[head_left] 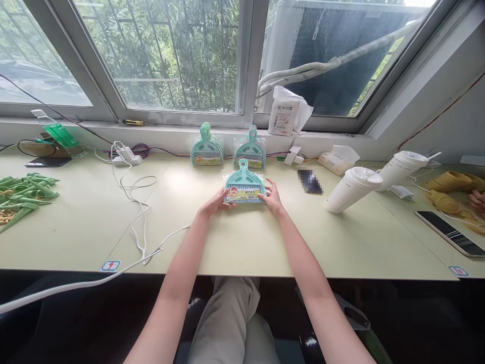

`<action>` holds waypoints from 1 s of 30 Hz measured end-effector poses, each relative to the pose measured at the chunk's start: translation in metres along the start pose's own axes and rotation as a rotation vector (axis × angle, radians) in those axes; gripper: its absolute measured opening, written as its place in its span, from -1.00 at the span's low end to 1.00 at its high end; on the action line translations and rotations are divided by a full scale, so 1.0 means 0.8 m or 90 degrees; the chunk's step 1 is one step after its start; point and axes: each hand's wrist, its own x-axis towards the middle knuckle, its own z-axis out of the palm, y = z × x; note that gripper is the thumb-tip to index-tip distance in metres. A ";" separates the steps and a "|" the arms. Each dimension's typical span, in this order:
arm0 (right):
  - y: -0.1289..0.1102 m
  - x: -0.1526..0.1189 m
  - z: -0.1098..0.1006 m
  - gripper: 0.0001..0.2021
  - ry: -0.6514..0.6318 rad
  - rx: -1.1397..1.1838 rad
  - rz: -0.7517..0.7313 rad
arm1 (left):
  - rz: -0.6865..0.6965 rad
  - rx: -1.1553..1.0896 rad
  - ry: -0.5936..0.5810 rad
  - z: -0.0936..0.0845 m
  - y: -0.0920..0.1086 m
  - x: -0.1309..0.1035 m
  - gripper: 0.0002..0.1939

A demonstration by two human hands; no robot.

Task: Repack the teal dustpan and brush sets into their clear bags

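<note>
A mint-green dustpan and brush set [243, 181] in clear wrapping stands upright on the table in front of me, its printed label facing me. My left hand [216, 202] grips its lower left corner, fingers at the edge of the pack. On the opposite side, my right hand [273, 198] holds the lower right edge with thumb and fingers. Just behind it, two rows of similar wrapped dustpan sets lean near the window sill: one stack [206, 147] at the left, another stack [250, 149] at the right, partly covered by the held set.
White cables [142, 212] run across the table at left, near green folded strips [28, 194]. To the right are a phone-sized dark item [309, 182], a tissue pack [338, 160], two white cups [352, 189] and a phone [450, 233]. Another person's hand [478, 201] shows at the far right.
</note>
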 end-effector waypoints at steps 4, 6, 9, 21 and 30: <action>0.004 0.002 0.000 -0.05 0.056 -0.017 0.000 | 0.043 0.074 0.000 -0.003 -0.003 0.002 -0.33; 0.005 0.003 0.004 -0.05 0.060 -0.045 -0.011 | 0.048 0.116 0.065 -0.003 -0.009 0.010 -0.47; 0.004 0.002 0.007 -0.11 0.065 -0.104 -0.042 | 0.066 0.212 0.212 0.000 -0.021 0.022 -0.62; 0.002 -0.006 0.040 -0.67 0.074 -0.213 -0.167 | 0.173 0.663 0.494 -0.003 -0.030 0.026 -0.79; 0.037 0.124 0.170 -0.69 0.041 -0.282 -0.211 | 0.150 0.348 0.937 -0.090 -0.009 -0.001 -0.62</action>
